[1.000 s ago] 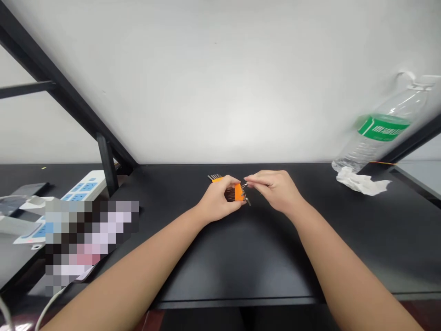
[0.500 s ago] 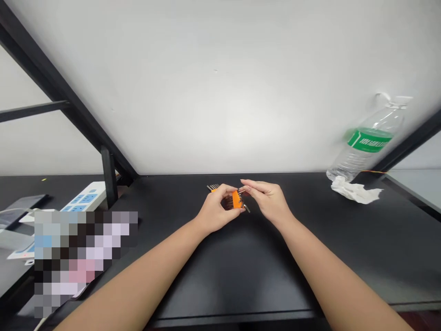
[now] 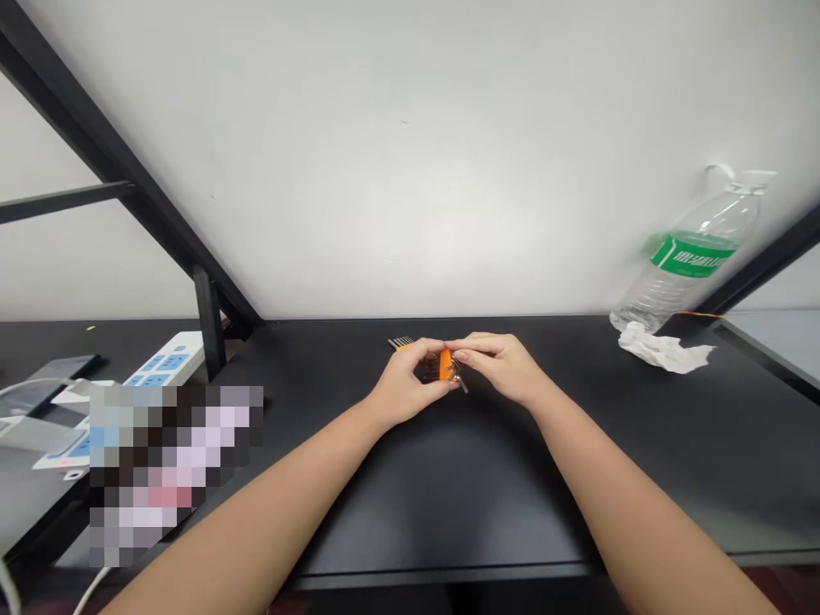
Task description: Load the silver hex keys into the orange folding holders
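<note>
An orange hex key holder [image 3: 446,365] is held above the black desktop, near the middle of the head view. My left hand [image 3: 403,389] is closed around it, thumb below and fingers over the top. Long straight shafts of several hex keys [image 3: 401,342] stick out past the left fingers. On the right end, short bent key ends [image 3: 461,383] show. My right hand [image 3: 503,363] is closed at that end, thumb and fingertips pinching what looks like a small hex key right against the holder. The fingers mostly hide that key.
On the right, a clear plastic bottle [image 3: 692,256] with a green label leans near the wall, a crumpled white tissue [image 3: 666,348] before it. A white power strip [image 3: 170,363] and cables lie left. Black frame bars [image 3: 208,320] rise beside the desk [image 3: 448,504]. One left area is pixelated.
My right fingertips have moved in closer against the right end of the holder. The left hand keeps its grip. The whole view has shifted slightly.
</note>
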`<state>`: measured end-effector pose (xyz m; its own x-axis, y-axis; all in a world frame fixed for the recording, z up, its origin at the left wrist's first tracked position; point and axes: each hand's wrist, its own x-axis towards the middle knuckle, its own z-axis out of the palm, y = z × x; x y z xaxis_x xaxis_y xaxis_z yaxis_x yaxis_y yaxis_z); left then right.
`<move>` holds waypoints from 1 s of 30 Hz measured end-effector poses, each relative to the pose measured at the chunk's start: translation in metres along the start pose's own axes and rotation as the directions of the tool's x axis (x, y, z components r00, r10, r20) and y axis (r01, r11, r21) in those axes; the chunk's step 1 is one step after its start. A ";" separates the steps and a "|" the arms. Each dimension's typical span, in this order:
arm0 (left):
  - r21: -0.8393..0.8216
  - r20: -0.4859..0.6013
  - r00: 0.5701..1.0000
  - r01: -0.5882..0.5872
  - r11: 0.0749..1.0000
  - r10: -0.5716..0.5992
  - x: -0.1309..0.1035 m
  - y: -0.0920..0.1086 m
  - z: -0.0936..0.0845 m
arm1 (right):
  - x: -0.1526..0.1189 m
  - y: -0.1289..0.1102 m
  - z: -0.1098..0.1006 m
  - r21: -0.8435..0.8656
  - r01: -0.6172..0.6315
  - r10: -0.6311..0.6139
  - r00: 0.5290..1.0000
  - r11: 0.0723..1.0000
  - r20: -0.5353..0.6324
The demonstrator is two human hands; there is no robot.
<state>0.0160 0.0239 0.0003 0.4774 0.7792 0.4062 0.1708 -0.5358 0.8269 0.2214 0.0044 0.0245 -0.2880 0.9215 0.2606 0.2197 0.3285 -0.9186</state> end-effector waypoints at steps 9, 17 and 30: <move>0.214 0.095 0.991 -0.112 0.970 0.094 0.000 0.000 0.000 | 0.006 0.013 -0.013 -0.459 -0.195 0.115 0.974 0.867 -0.197; 0.059 0.041 0.997 0.057 0.997 -0.059 0.005 -0.010 0.001 | 0.008 0.025 -0.008 -0.816 -0.294 0.367 0.924 0.498 -0.109; 0.050 -0.094 0.987 0.138 0.989 -0.133 0.007 -0.011 -0.002 | -0.002 -0.002 -0.007 -0.522 0.043 -0.037 0.999 0.852 0.021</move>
<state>0.0158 0.0358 -0.0048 0.3674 0.8704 0.3277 0.2778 -0.4389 0.8545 0.2286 0.0030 0.0280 -0.3158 0.9039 0.2885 0.6613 0.4277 -0.6162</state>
